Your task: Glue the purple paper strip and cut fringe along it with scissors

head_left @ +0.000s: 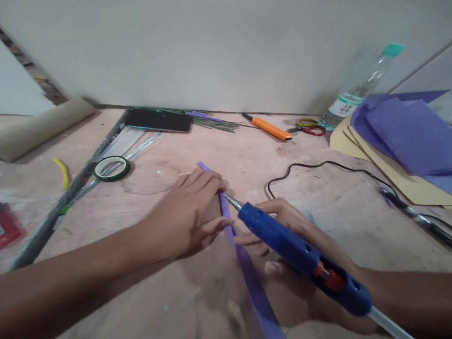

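A narrow purple paper strip [251, 276] runs from the table's near edge up to the middle. My left hand [186, 211] lies over its upper part, fingers closed on the strip and holding it to the tabletop. In my right hand [288, 221] is a blue glue gun [281, 237] with a clear glue stick [390, 324] sticking out of its back. The gun's metal nozzle touches or almost touches the strip beside my left fingertips. Part of my right hand is hidden behind the gun.
At the back lie a black phone [158, 121], green stems [224, 123], an orange cutter [271, 128] and scissors [311, 127]. Purple sheets [415, 136] and a bottle [352, 96] stand right, near a black cord [326, 162]. Green tape [111, 168] and a cardboard tube [40, 130] are left.
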The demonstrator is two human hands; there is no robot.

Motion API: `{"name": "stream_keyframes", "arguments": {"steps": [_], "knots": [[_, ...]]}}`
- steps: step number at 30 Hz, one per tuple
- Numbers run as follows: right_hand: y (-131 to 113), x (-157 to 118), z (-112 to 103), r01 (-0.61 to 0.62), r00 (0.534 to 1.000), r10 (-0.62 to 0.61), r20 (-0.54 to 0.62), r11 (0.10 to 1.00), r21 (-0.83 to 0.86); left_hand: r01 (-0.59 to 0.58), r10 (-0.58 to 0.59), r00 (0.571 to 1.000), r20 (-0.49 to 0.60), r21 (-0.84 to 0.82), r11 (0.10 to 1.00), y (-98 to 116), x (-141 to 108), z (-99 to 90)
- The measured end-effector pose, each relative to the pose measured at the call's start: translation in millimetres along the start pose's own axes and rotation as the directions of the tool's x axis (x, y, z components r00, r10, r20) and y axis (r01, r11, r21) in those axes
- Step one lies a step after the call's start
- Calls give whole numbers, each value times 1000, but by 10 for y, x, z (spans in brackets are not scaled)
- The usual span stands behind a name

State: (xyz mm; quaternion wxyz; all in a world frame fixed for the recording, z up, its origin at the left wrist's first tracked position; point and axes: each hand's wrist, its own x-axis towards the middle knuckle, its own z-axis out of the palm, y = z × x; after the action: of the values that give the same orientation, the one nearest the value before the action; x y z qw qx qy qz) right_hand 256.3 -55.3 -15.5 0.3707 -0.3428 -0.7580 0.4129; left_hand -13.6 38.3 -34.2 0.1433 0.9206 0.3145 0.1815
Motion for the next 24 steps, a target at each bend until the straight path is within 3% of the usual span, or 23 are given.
{"name": "stream_keyframes", "arguments": {"steps": [2, 6, 11, 14, 18, 24], "knots": [[-58, 6, 21, -27, 999, 28, -22, 999, 18, -15, 15, 1000, -2, -14, 1000, -2, 0, -7], [-112, 47, -8, -58, 996, 51, 71, 994, 90, 22, -21, 999, 24, -27, 999, 20, 6, -35], [-12, 91, -332, -188, 982, 188, 4, 982, -23, 71, -70, 997, 40, -8, 997, 50, 11, -47], [143, 106, -567, -197, 980, 197, -13, 977, -82, 116, -119, 991, 68, 47, 992, 51, -11, -35], [331, 127, -762, -145, 986, 155, 66, 981, -132, 154, -172, 978, 121, 145, 977, 39, -62, 0], [464, 185, -860, -129, 987, 151, 60, 953, -275, 132, -147, 989, 17, 356, 925, 85, -41, -47]]}}
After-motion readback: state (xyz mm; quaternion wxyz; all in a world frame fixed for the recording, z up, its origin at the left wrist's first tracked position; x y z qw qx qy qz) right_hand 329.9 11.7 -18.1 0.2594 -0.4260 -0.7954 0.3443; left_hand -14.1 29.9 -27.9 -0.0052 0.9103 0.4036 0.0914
